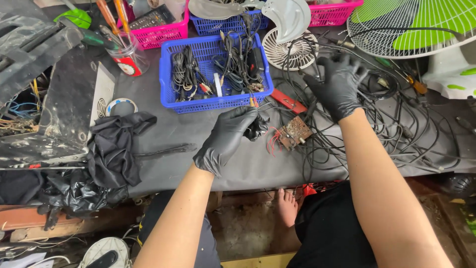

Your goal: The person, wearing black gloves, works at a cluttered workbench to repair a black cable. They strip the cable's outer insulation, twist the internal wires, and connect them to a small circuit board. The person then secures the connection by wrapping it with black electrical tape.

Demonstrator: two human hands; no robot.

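The left hand [228, 139] pinches a light, limp cable bundle [256, 128] above the table [198, 139], best gripped mid-coil, while the right hand [338, 85] spreads open over tangled wires [391, 124].

Matt black rubber gloves worn on both hands [225, 139]; blue basket [171, 97] moulded in perforated plastic; table [198, 134] covered in matt grey sheet.
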